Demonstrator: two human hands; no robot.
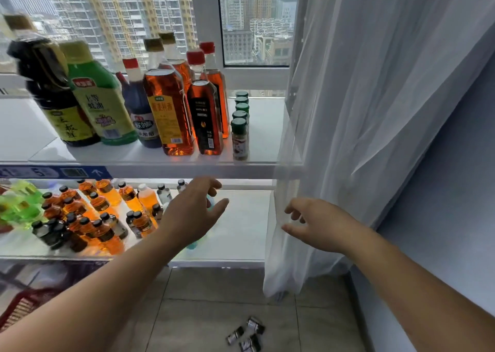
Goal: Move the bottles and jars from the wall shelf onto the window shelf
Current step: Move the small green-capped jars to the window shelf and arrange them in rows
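The upper window shelf [262, 137] carries a dark soy bottle [51, 89], a green bottle [101, 102], a dark vinegar bottle [140, 110], several amber oil bottles [168, 110] and a row of green-capped spice jars [239, 137]. On the lower shelf [241, 231] stand several small amber and dark bottles [88, 217]. My left hand [192, 212] hovers open over the lower shelf, beside those small bottles and above a bluish object it partly hides. My right hand [318, 225] is open and empty at the curtain's edge.
A sheer white curtain [361, 110] hangs on the right, draping past both shelf ends. Several small dark bottles [247, 335] lie on the tiled floor below. A blue wall is at far right. Green bottles [18, 204] sit at the lower shelf's left end.
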